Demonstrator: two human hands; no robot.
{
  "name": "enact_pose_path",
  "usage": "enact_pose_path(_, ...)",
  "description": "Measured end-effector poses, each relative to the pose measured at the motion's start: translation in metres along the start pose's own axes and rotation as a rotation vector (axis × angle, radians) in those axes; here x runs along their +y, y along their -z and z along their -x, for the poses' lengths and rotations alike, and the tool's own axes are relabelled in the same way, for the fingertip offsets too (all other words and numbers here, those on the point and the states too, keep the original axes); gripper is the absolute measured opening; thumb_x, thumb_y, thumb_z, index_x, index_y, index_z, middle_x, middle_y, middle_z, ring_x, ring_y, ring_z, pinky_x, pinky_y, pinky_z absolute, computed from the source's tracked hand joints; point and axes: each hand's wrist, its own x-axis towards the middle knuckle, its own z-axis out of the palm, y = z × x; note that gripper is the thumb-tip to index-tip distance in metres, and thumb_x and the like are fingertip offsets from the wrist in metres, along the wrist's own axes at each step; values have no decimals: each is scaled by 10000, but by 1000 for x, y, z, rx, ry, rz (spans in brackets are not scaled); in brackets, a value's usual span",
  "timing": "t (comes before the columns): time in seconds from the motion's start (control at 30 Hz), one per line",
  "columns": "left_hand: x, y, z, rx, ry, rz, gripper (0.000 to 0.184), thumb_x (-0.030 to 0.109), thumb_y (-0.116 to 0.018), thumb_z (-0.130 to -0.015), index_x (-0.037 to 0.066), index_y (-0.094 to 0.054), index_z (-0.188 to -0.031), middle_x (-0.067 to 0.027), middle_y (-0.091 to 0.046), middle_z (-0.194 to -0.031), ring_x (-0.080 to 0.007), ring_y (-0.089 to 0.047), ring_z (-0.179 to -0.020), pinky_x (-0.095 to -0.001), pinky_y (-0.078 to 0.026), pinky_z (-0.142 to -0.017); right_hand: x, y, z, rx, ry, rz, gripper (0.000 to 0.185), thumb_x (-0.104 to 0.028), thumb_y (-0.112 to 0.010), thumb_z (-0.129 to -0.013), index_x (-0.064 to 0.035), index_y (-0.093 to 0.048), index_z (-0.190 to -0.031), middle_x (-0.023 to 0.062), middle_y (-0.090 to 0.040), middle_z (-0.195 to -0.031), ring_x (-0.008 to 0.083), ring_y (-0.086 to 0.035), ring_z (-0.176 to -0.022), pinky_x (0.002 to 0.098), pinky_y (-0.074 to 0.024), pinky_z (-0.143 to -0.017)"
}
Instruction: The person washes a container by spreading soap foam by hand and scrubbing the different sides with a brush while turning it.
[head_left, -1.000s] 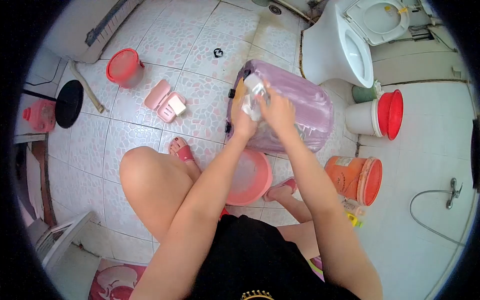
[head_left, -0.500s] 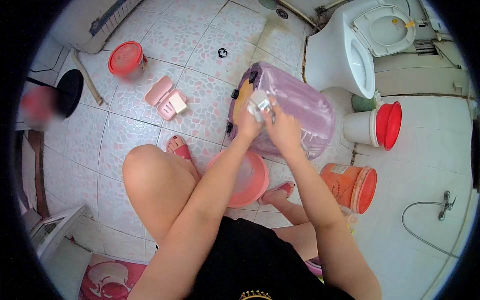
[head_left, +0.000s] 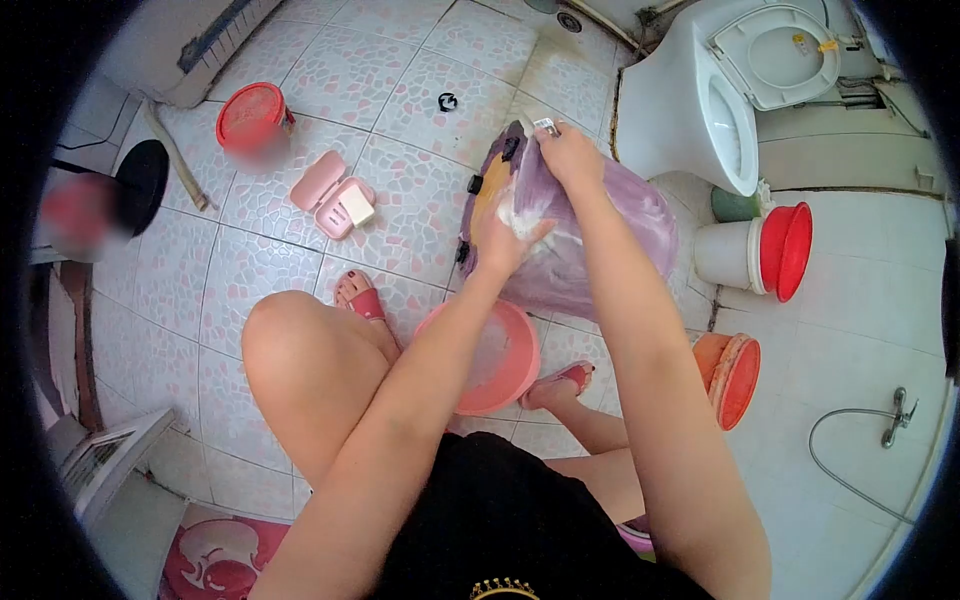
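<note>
Soap point(head_left: 357, 207) sits in the open box point(head_left: 318, 178), cloudy water point(head_left: 492, 350) in the basin point(head_left: 521, 376), on bathroom tiles point(head_left: 270, 205); right hand's point(head_left: 570, 160) fingers curl round a pale thing point(head_left: 545, 127), left hand's point(head_left: 505, 250) grip unclear at the suitcase point(head_left: 560, 270)

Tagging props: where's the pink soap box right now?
Head view, left of centre: the pink soap box lies open on the tiled floor, below and right of the red tub, left of the purple case.

The toilet point(head_left: 690, 105) stood behind the suitcase point(head_left: 560, 270), to the right. The basin point(head_left: 527, 372) sat before it. To its left lay the soap box point(head_left: 318, 182), and farther left, maybe a tub point(head_left: 250, 115).
</note>
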Motion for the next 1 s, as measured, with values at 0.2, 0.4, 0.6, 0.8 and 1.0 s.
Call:
enact_pose_path(0.2, -10, -9, -6, -7, 16, -121, 707, 299, -839, -699, 25, -554, -1285, -162, -595, -1287, -323, -579, -1172, -403, -442, -998, 10, 20, 64, 1, 135, 67, 479, -421, -565, -925, -117, -598, -1294, 242, -700, -920, 432, -680, -859, 532, -536, -764)
enact_pose_path(0.4, 3, -8, -12, -133, 212, -118, 457, 216, -756, -787, 25, -595, -1170, -146, -667, -1112, -311, -642, -1035, -367, -489, -911, 16, 34, 137, -106, 161, 140, 491, -419, -573, -933, -136, -584, -1334, 217, -689, -778, 435, -670, -751, 531, -527, -674)
enact_pose_path(0.6, -17, -13, -11, -54, 88, 5, 460, 239, -755, -796, 39, -585, -1174, -128, -679, -1090, -268, -647, -994, -377, -495, -875, 20, 29, 115, -42, 161, 94, 489, -428, -592, -919, -166, -593, -1331, 233, -688, -800, 441, -671, -771, 525, -535, -694)
enact_pose_path(0.8, 6, -8, -15, -110, 45, -24, 606, 228, -804, -771, 2, -545, -1270, -148, -654, -1160, -260, -624, -1064, -371, -467, -945, 21, 25, 63, 3, 90, 61, 489, -446, -600, -904, -171, -617, -1308, 226, -703, -928, 433, -675, -888, 519, -534, -785)
enact_pose_path(1.0, 0, -6, -12, -69, -20, -67, 702, 244, -840, -739, -14, -534, -1317, -172, -639, -1210, -278, -607, -1112, -377, -437, -1002, 25, 10, -18, -22, -46, 40, 485, -438, -570, -912, -154, -610, -1302, 205, -691, -1106, 408, -642, -1067, 513, -507, -901)
